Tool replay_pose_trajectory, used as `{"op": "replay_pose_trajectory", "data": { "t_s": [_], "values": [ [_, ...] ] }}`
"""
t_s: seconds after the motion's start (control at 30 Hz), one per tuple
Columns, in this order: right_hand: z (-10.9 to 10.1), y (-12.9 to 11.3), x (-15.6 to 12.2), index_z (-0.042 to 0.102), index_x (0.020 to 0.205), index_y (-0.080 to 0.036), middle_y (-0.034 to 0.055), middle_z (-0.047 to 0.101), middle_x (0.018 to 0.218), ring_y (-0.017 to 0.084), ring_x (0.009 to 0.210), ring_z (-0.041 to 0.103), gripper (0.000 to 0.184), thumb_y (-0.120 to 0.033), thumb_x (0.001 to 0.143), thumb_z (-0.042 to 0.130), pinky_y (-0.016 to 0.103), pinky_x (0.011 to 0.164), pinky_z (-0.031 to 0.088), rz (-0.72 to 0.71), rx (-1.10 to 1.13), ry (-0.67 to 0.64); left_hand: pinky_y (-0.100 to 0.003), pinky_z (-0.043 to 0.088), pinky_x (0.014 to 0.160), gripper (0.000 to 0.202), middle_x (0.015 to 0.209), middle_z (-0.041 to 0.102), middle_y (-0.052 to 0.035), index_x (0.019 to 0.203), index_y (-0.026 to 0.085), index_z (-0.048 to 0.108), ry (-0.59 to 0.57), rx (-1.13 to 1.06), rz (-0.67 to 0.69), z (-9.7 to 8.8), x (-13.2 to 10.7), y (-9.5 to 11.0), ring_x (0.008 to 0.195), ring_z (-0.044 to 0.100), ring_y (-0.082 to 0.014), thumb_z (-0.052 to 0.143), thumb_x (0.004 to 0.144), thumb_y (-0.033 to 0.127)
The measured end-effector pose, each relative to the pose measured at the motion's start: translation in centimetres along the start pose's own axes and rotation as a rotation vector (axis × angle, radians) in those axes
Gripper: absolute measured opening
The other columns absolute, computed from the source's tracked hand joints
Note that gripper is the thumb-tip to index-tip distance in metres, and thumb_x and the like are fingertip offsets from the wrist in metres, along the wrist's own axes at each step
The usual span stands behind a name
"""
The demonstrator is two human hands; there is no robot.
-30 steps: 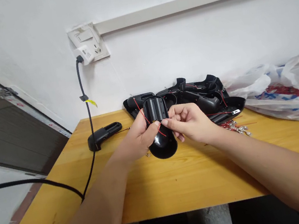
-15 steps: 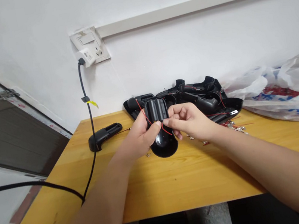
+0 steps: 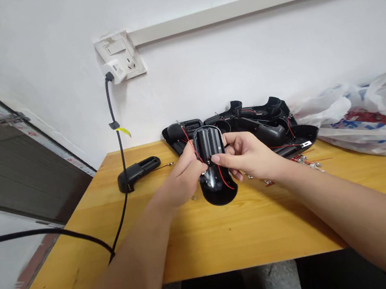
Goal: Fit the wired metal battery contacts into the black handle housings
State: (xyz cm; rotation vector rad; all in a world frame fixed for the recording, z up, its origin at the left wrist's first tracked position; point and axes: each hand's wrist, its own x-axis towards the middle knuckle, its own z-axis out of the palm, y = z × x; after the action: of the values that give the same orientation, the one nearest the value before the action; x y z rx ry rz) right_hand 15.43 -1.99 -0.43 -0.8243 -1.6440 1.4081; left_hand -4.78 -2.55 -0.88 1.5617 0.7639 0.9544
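A black plastic housing (image 3: 218,187) with a two-slot battery compartment is held above the table, its rounded end toward me. My left hand (image 3: 186,172) grips its left side, thumb on the lower edge of the compartment. Closed on the right side is my right hand (image 3: 242,154), its thumb pressing near the same edge. Between the thumbs sits a small metal contact (image 3: 209,160), partly covered. One red wire (image 3: 190,140) rises past the left side of the compartment; another red wire (image 3: 223,178) hangs over the glossy rounded end.
Several similar black housings (image 3: 267,128) are piled behind my hands against the wall. A single black housing (image 3: 138,171) lies at left. Metal contacts with red wires (image 3: 308,163) lie at right, near a white plastic bag (image 3: 368,138). A black cable (image 3: 121,151) crosses the table's left side.
The housing now appears slightly farther right in view, as does the background. My left thumb is bent more, and the metal contact between the thumbs shows more clearly.
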Motion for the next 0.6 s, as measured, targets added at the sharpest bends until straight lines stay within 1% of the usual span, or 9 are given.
{"op": "replay_pose_trajectory", "data": {
  "t_s": [0.1,0.17,0.27,0.37,0.43,0.5,0.57,0.6],
  "values": [
    [0.0,0.0,-0.1,0.058,0.096,-0.016,-0.0071,0.056,0.054,0.010,0.040,0.054,0.043,-0.046,0.081,0.084,0.019,0.036,0.041,-0.025,-0.021,-0.019,-0.036,0.047,0.088,0.043,0.117,0.062,-0.0059,0.124,0.023,0.056,-0.012,-0.071,0.018,-0.3,0.2,-0.7,0.107,0.056,-0.0229,0.053,0.081,0.018],
    [0.0,0.2,-0.2,0.057,0.097,-0.016,-0.0086,0.052,0.054,0.010,0.041,0.055,0.041,-0.046,0.084,0.082,0.020,0.038,0.043,-0.045,-0.035,-0.030,-0.035,0.047,0.086,0.048,0.119,0.062,-0.0068,0.125,0.023,0.055,-0.028,-0.131,0.016,-0.4,0.4,-1.0,0.110,0.057,-0.0242,0.054,0.078,0.017],
    [-0.1,0.4,-0.2,0.053,0.094,-0.018,-0.0091,0.049,0.056,0.010,0.044,0.055,0.038,-0.046,0.087,0.079,0.021,0.040,0.043,-0.086,-0.077,-0.034,-0.033,0.047,0.081,0.052,0.118,0.062,-0.0071,0.126,0.023,0.054,-0.049,-0.212,0.019,-0.3,0.6,-1.2,0.109,0.058,-0.0240,0.056,0.075,0.017],
    [-0.4,0.7,-0.2,0.050,0.087,-0.019,-0.0073,0.049,0.061,0.009,0.049,0.053,0.039,-0.045,0.088,0.079,0.022,0.044,0.041,-0.136,-0.135,-0.034,-0.033,0.047,0.078,0.054,0.118,0.062,-0.0073,0.127,0.023,0.053,-0.068,-0.273,0.018,-0.2,0.8,-1.3,0.105,0.059,-0.0236,0.057,0.074,0.019],
    [-0.5,0.8,-0.2,0.050,0.086,-0.019,-0.0065,0.048,0.064,0.009,0.053,0.050,0.038,-0.044,0.088,0.079,0.022,0.047,0.039,-0.166,-0.187,-0.022,-0.034,0.048,0.082,0.053,0.120,0.062,-0.0068,0.128,0.023,0.053,-0.061,-0.246,0.024,-0.2,0.9,-1.3,0.105,0.058,-0.0230,0.057,0.075,0.019],
    [-0.6,0.9,-0.2,0.051,0.085,-0.019,-0.0061,0.046,0.065,0.009,0.055,0.048,0.037,-0.044,0.089,0.078,0.023,0.049,0.038,-0.186,-0.227,-0.001,-0.036,0.047,0.090,0.051,0.122,0.061,-0.0061,0.131,0.024,0.053,-0.044,-0.165,0.044,-0.2,0.8,-1.0,0.107,0.057,-0.0228,0.055,0.079,0.020],
    [-0.7,1.0,-0.2,0.052,0.088,-0.019,-0.0057,0.047,0.065,0.010,0.055,0.048,0.036,-0.045,0.089,0.077,0.024,0.050,0.038,-0.193,-0.240,0.013,-0.039,0.046,0.100,0.045,0.126,0.060,-0.0068,0.135,0.025,0.052,-0.024,-0.024,0.070,-0.1,0.5,-0.5,0.114,0.055,-0.0235,0.051,0.090,0.023],
    [-0.7,1.1,-0.2,0.054,0.092,-0.019,-0.0051,0.049,0.065,0.010,0.056,0.049,0.035,-0.045,0.090,0.077,0.025,0.050,0.039,-0.198,-0.241,0.013,-0.041,0.044,0.105,0.042,0.130,0.059,-0.0078,0.137,0.025,0.052,-0.017,0.066,0.105,-0.1,0.4,-0.2,0.119,0.054,-0.0240,0.049,0.095,0.026]
  ]
}}
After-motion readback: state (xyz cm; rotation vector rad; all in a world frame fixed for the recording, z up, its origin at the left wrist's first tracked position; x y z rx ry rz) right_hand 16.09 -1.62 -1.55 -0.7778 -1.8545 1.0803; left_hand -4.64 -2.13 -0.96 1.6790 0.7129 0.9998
